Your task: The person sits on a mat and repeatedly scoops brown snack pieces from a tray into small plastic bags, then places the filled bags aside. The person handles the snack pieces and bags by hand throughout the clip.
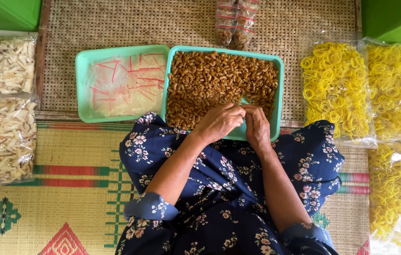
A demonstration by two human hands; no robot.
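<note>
Mat [68, 198], woven straw, striped, underlies all | teal tray [278, 89], rectangular plastic, heaped with brown curled macaroni snacks [210, 80] | paler tray of clear red-striped bags [125, 85] just left of teal tray | left hand [219, 123] and right hand [256, 126], fingertips pinched together at teal tray's near edge; what they hold is hidden

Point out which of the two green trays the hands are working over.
The right tray, filled with brown macaroni-shaped snacks. Both hands, left and right, rest at its near edge; the left tray holds clear bags.
</note>
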